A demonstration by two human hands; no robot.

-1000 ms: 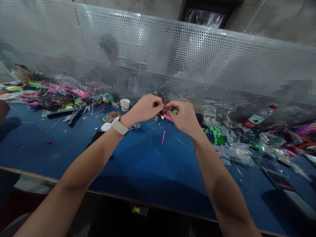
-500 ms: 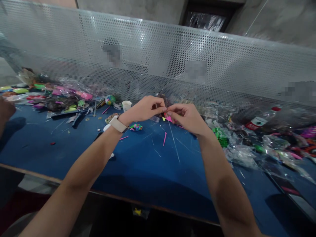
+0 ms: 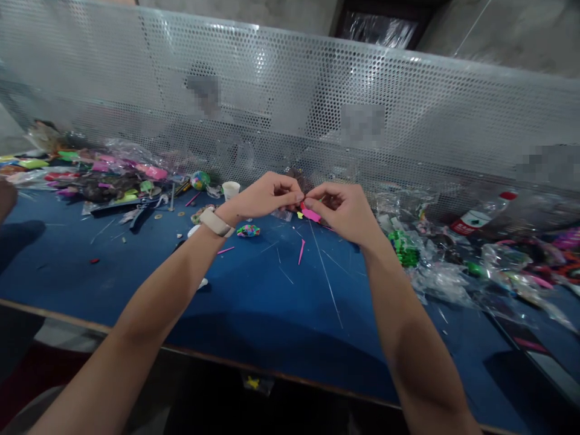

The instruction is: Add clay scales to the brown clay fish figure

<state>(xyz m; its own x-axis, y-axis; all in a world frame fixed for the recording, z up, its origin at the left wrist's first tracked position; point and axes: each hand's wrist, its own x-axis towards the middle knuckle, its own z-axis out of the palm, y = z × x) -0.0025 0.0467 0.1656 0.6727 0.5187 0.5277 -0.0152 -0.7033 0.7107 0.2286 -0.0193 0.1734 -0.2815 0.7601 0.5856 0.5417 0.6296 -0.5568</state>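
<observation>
My left hand [image 3: 274, 196], with a pale watch band on its wrist, pinches at the centre of the view. Its fingertips meet those of my right hand [image 3: 338, 208], which is also closed in a pinch. A thin clear strand [image 3: 327, 272] runs from the fingertips down toward the blue table. What else the fingers hold is too small to make out. Just below them is a bright pink piece [image 3: 310, 214], with a small yellow one beside it. A pink stick [image 3: 301, 251] and a multicoloured beaded piece [image 3: 248, 231] lie nearer on the table.
Piled bags and colourful pieces [image 3: 113, 178] cover the back left, with pliers [image 3: 142, 214] in front. A paper cup [image 3: 231, 190] stands behind my left hand. At right are a bottle [image 3: 483, 214] and plastic bags [image 3: 441, 278]. Another person's hand [image 3: 6, 199] shows at the left edge.
The view has shifted slightly. The fingertips stay together, and the clear strand now reaches lower and further right. More of the pink piece shows beneath my fingers.
</observation>
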